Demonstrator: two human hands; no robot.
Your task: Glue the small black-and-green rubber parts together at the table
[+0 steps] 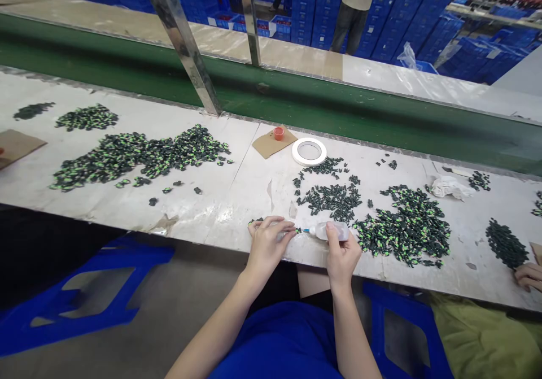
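Note:
My right hand grips a small translucent squeeze bottle, laid nearly flat, its thin blue nozzle pointing left. Just ahead of that tip, a small dark green and bright green piece sits at the fingertips of my left hand, pinched between them. More such pieces show partly behind the left fingers. To the right of the bottle spreads a large heap of black-and-green pieces. Beyond my hands lies a pile of plain dark pieces.
A roll of white tape and a cardboard piece bearing a red cup lie farther back. Another long heap covers the left. A metal post rises at the green conveyor. At far right is another person's hand.

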